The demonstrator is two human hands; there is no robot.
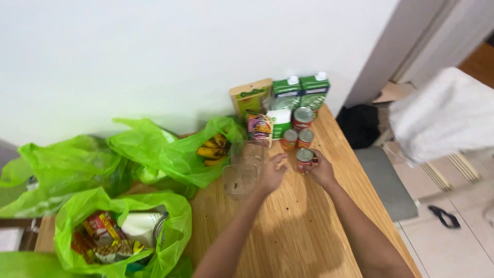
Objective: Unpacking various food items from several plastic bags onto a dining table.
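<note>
My right hand [321, 169] holds a small red can [304, 156] upright on the wooden table [293, 226]. My left hand [271, 172] hovers just left of that can, fingers loosely curled, beside a clear plastic container [242, 170]. Behind the held can stand three more red cans: two small ones [297, 138] and a taller one [302, 118]. Two green cartons [301, 92] and a tan box [250, 98] stand against the wall, with a colourful packet [260, 127] in front.
Bananas [212, 148] lie in an open green plastic bag [170, 154]. More green bags lie at left; the nearest bag [123, 237] holds packets. A grey chair [386, 180] with a white cloth [442, 113] stands right of the table edge.
</note>
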